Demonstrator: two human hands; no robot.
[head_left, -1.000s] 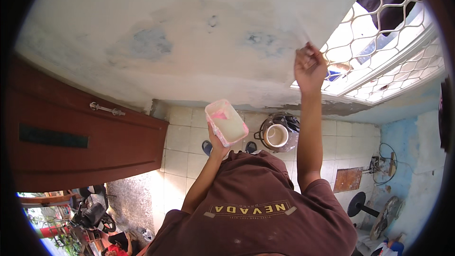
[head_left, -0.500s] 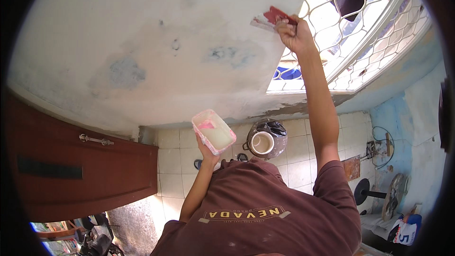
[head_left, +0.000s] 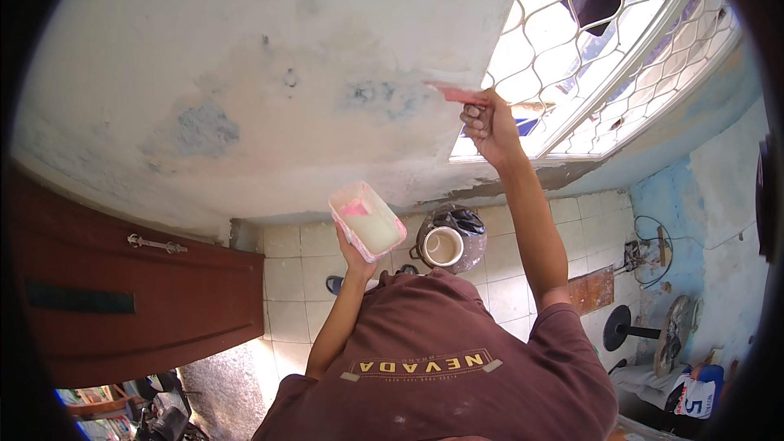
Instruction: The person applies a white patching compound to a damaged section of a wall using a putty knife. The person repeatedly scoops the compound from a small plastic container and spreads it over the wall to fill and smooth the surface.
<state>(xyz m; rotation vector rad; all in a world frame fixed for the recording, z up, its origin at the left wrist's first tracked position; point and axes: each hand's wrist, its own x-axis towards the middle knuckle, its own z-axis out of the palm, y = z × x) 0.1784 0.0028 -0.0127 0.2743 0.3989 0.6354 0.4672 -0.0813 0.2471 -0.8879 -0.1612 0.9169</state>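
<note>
My right hand [head_left: 488, 129] is raised at the wall's right edge, close to the window, its fingers closed round a red putty knife [head_left: 461, 95]. The blade side points left against or very near the pale, patchy wall [head_left: 392, 24]; I cannot tell if it touches. Lower down, my left hand [head_left: 357, 260] holds a rectangular plastic tub [head_left: 398, 227] from its near left side. Pink smears cover the tub's rim, and a pink patch shows inside beside a whitish area.
A white metal grille [head_left: 563, 41] covers the window on the right. Below on the tiled floor [head_left: 286, 278] stands a dark container [head_left: 472, 255] with a white pot [head_left: 443, 246] on it. A brown door [head_left: 163, 286] is at left. At right are a dark round-ended stand [head_left: 618, 328] and a cable [head_left: 671, 253].
My right hand has moved down along the wall's edge with the putty knife, whose blade has turned more edge-on. The tub stays in my left hand, nearly unmoved.
</note>
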